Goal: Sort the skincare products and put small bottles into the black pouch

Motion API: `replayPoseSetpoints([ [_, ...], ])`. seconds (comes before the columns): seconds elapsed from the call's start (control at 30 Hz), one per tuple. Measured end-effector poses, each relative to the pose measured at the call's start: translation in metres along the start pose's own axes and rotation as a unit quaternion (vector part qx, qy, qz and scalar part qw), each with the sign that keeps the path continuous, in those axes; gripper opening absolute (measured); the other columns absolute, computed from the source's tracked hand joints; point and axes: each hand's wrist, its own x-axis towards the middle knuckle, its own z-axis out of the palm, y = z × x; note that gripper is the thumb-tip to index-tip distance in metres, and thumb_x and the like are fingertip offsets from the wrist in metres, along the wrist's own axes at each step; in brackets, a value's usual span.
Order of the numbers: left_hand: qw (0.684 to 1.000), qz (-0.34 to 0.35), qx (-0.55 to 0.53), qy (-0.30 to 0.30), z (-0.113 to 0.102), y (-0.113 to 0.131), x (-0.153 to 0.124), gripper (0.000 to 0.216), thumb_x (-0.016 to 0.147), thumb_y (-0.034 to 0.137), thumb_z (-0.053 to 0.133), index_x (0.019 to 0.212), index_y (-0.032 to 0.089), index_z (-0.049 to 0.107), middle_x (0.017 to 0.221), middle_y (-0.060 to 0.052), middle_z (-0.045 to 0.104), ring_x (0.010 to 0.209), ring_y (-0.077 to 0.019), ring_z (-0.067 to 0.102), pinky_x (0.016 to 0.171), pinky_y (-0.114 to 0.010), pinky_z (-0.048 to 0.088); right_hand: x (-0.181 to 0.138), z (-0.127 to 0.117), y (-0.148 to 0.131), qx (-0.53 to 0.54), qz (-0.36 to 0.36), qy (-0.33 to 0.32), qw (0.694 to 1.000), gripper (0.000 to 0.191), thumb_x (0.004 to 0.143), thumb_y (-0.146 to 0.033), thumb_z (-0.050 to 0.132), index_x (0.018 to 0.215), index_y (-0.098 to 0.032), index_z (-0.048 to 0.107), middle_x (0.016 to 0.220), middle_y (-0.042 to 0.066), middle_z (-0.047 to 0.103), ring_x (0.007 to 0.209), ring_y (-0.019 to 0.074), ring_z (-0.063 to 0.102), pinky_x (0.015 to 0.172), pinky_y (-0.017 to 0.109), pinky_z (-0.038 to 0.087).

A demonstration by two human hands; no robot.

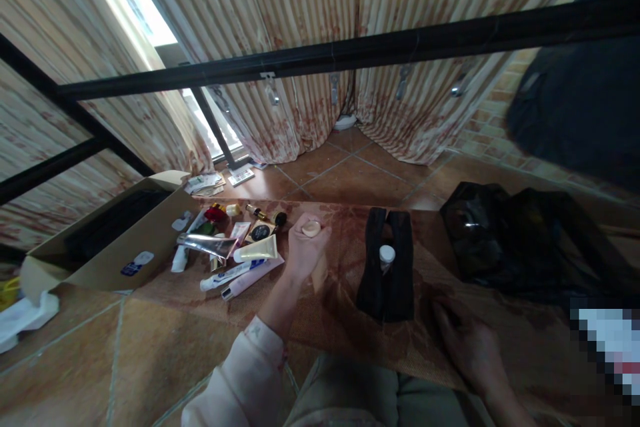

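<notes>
the left hand (304, 255) has its grip closed around a small round container (311, 228), its beige top facing up, over the brown cloth (340, 310) between a cluster of tubes on the left and a black pouch (367, 280) on the right. a white-capped bottle (387, 254) sits in the pouch's opening. the right hand (470, 347) is at the near right of the pouch, apart from it, in dim light; whether its grip is wide or narrow, i cannot tell. the cluster includes a pale yellow tube (256, 250), a blue-and-white tube (233, 275) and a silvery tube (207, 244). farther left is a cardboard box (107, 257); at the far right, a black bag (530, 240).
</notes>
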Motion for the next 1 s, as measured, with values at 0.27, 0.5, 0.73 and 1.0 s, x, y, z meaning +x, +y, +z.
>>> replayPoseSetpoints([
  [0.27, 0.999, 0.051, 0.009, 0.0, -0.002, 0.003, -0.017, 0.013, 0.069, 0.022, 0.066, 0.069, 0.019, 0.053, 0.065, 0.005, 0.051, 0.058, -0.0093, 0.046, 0.057, -0.019, 0.037, 0.001, 0.0, -0.002, 0.001, -0.009, 0.006, 1.0, 0.04, 0.085, -0.05, 0.041, 0.097, -0.022, 0.066, 0.101, 0.006, 0.07, 0.081, 0.0222, 0.068, 0.069, 0.031, 0.052],
  [0.5, 0.999, 0.04, 0.011, 0.012, -0.004, 0.0, -0.025, 0.015, 0.068, 0.024, 0.068, 0.071, 0.019, 0.053, 0.067, 0.004, 0.052, 0.062, -0.0109, 0.048, 0.06, -0.02, 0.039, 0.001, -0.001, 0.0, 0.005, -0.012, 0.006, 1.0, 0.038, 0.085, -0.049, 0.042, 0.096, -0.022, 0.067, 0.101, 0.006, 0.071, 0.078, 0.0213, 0.068, 0.067, 0.031, 0.052],
  [0.73, 0.999, 0.039, 0.008, 0.035, -0.004, -0.001, -0.027, 0.015, 0.067, 0.023, 0.068, 0.07, 0.019, 0.054, 0.066, 0.004, 0.051, 0.059, -0.0104, 0.047, 0.058, -0.02, 0.039, 0.0, -0.001, 0.0, 0.006, -0.004, 0.011, 1.0, 0.04, 0.084, -0.051, 0.042, 0.097, -0.023, 0.067, 0.101, 0.007, 0.07, 0.083, 0.0229, 0.068, 0.068, 0.031, 0.052],
  [1.0, 0.998, 0.039, 0.006, 0.045, -0.002, -0.002, -0.031, 0.014, 0.069, 0.023, 0.066, 0.07, 0.019, 0.053, 0.066, 0.004, 0.051, 0.059, -0.0099, 0.047, 0.057, -0.02, 0.039, 0.002, 0.0, -0.001, -0.002, 0.005, -0.002, 1.0, 0.042, 0.084, -0.052, 0.041, 0.097, -0.022, 0.067, 0.102, 0.006, 0.071, 0.085, 0.0238, 0.068, 0.07, 0.033, 0.052],
])
